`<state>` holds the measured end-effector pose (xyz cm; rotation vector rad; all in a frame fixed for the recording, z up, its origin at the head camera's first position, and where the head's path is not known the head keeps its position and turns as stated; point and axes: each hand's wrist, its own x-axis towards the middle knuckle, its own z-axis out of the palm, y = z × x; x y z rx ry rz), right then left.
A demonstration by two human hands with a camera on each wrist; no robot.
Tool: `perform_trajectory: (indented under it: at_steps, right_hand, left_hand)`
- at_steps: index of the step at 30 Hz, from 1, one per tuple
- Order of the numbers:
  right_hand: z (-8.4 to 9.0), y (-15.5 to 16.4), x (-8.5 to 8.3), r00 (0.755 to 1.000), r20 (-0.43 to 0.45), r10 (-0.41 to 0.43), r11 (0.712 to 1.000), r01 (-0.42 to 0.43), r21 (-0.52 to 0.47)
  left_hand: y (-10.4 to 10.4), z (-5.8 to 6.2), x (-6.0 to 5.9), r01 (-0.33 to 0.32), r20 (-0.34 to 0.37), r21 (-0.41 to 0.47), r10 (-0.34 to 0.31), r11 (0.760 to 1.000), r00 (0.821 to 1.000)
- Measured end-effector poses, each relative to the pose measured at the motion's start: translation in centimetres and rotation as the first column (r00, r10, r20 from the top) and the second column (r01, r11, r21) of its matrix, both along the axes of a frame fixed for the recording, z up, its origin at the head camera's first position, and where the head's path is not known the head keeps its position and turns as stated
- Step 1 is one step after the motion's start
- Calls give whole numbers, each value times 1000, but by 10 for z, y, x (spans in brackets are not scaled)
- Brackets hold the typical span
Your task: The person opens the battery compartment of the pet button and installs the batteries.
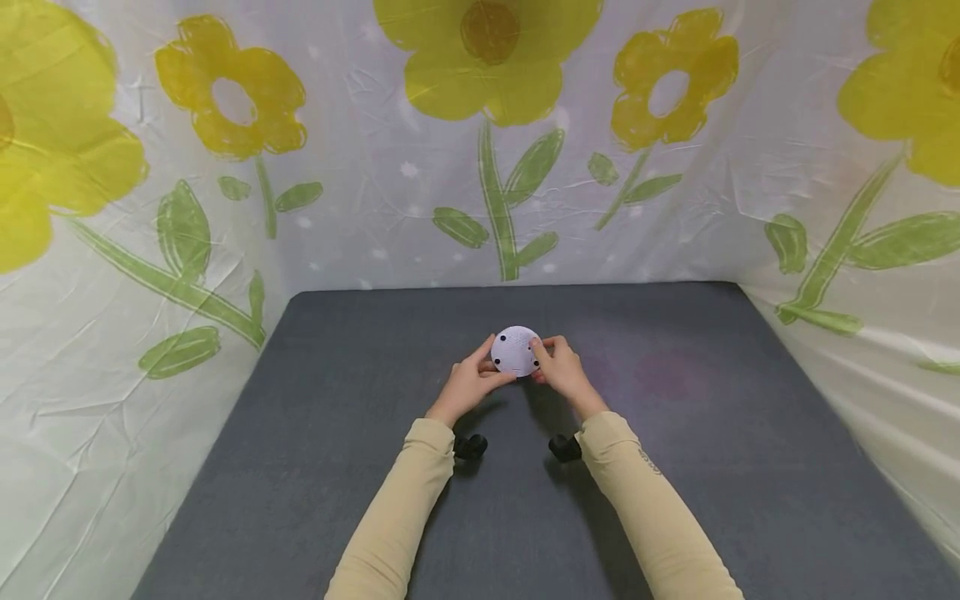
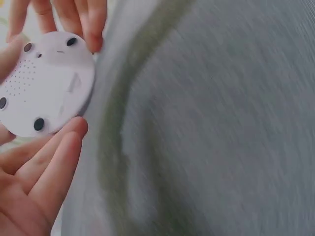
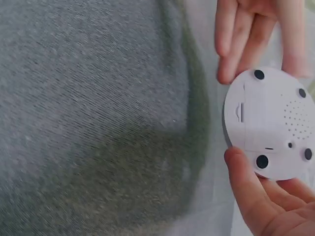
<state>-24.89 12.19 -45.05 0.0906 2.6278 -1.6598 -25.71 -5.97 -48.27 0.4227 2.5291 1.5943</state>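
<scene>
Both hands hold a round white plastic device (image 1: 516,352) above the dark table, its underside facing up. That underside has several black round feet, a patch of small speaker holes, a tiny round hole and a battery cover (image 3: 258,120) with a latch. My left hand (image 1: 468,386) grips the left and near rim, thumb on one side and fingers on the other. At the opposite rim, my right hand (image 1: 566,372) pinches the device, its thumb lying over the upturned face in the head view. The device's other side is hidden.
A dark grey cloth covers the table (image 1: 360,367). White curtains (image 1: 345,167) printed with yellow flowers hang behind it and at both sides. Black wrist-worn pieces (image 1: 471,447) stick out inward from the beige sleeves (image 1: 397,508).
</scene>
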Motion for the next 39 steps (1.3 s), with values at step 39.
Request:
perform_trajectory:
  at_steps: [39]
  right_hand:
    - [-35,36,3,961,-142,237,960,-209,188]
  left_hand:
    - [27,-26,0,-92,-108,-138,77,986,991]
